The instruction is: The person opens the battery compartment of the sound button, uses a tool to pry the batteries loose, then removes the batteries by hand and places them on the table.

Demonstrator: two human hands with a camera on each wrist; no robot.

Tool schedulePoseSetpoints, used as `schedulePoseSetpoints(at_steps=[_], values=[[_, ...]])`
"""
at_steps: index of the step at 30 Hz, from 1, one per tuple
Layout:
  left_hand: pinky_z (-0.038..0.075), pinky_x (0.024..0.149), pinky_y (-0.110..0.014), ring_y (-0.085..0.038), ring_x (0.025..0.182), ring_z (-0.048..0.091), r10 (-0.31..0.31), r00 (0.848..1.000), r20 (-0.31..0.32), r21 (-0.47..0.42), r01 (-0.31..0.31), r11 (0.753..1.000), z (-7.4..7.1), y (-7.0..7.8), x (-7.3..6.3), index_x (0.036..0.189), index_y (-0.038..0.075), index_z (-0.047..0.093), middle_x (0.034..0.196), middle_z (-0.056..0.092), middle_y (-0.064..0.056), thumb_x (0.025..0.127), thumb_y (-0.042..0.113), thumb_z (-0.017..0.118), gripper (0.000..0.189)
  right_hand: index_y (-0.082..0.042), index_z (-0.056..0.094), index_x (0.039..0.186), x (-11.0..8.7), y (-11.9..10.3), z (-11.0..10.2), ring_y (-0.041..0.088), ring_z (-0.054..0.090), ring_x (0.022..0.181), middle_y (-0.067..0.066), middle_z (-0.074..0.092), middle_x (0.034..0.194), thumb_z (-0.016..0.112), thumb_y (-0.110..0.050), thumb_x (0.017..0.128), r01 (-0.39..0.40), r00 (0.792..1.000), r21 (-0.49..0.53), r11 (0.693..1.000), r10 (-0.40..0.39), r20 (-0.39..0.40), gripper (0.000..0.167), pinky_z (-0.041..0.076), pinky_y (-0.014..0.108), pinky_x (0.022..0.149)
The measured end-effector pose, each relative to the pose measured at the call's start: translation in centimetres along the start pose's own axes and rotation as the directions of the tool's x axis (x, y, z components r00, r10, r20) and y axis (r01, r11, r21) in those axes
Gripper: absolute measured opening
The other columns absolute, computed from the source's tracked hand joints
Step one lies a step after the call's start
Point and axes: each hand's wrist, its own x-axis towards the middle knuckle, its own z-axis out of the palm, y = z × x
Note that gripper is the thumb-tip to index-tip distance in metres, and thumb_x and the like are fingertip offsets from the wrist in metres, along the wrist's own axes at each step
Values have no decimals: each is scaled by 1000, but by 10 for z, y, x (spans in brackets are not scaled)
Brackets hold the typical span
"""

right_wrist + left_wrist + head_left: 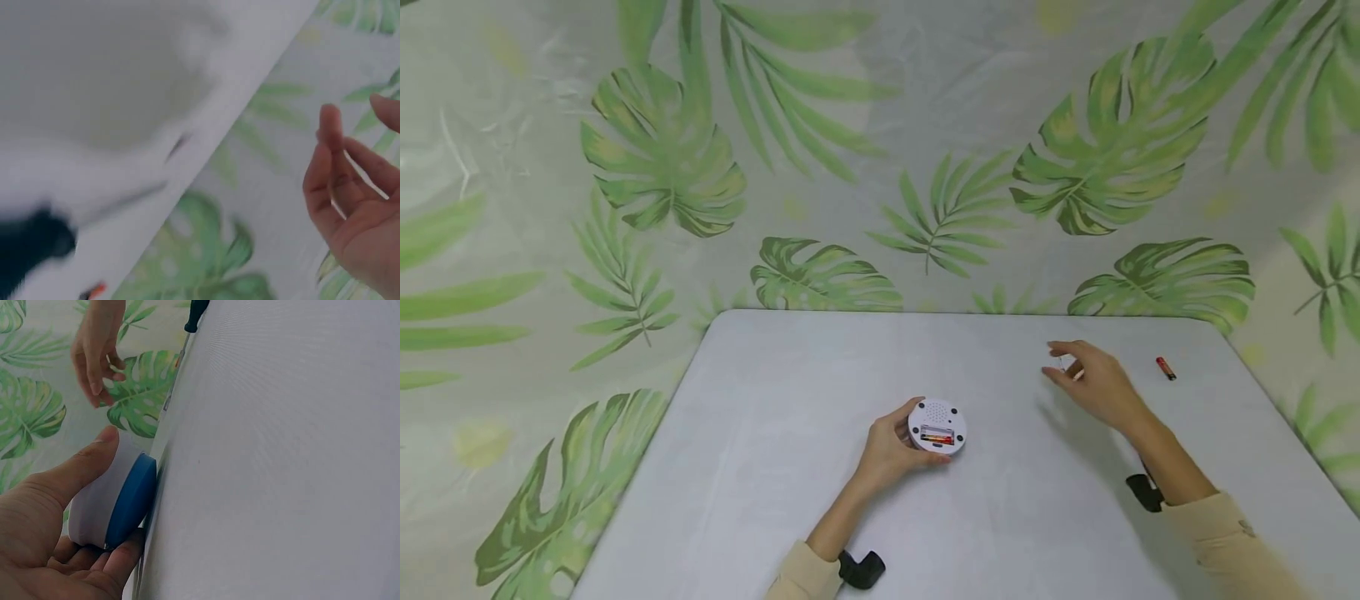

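Note:
My left hand (887, 454) grips a round white device (937, 408) by its rim, thumb on one side and fingers on the other. Its underside faces up, showing speaker holes, small dark feet and an uncovered battery compartment with a red-and-black battery (937, 438) in it. In the left wrist view the device's far face is blue (132, 501). My right hand (1097, 385) hovers above the table, fingers bent and thumb apart, with nothing visibly held. A small pale piece (1063, 363) shows in the gap behind its fingers; its kind is unclear.
Another red-and-black battery (1165, 368) lies right of my right hand. A screwdriver, its dark handle (37, 250) blurred in the right wrist view, lies on the white table (775, 375), mostly hidden by my right forearm in the head view. Leaf-patterned sheeting (820, 200) surrounds the table.

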Motion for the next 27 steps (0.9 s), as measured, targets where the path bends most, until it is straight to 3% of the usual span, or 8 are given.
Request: schedulePoseSetpoints(at_steps=[4,11,21,27], values=[[57,96,-18,-27,130,63,-3,1000,4,-20,3,1000,1,-1,0,153,-3,45,147,60,-20,69,-3,94,97,-1,70,126,-9,-41,36,10,66,73,15,74,113,81,-8,89,144,990,116,983,-144,-11,38,57,25,61],[57,97,-20,-27,130,64,-5,1000,15,-8,5,1000,0,-3,2,154,-2,43,148,59,-20,72,3,94,97,-4,74,118,-26,-87,73,1,58,73,8,73,109,82,-8,87,215,970,193,957,-231,68,32,49,19,57],[56,94,-17,-28,131,63,9,1000,29,16,-10,1000,-2,-2,1,155,-3,41,149,57,-20,74,4,92,96,-9,77,104,-34,-107,98,0,54,70,1,68,99,81,-12,89,271,946,152,950,-293,140,16,45,15,57],[56,95,-18,-27,130,64,6,1000,25,11,-7,1000,-3,-4,0,155,-2,42,147,60,-20,73,4,93,97,-10,78,100,-34,-111,105,1,49,71,0,67,95,79,-8,89,289,946,124,949,-303,117,12,43,15,58]])
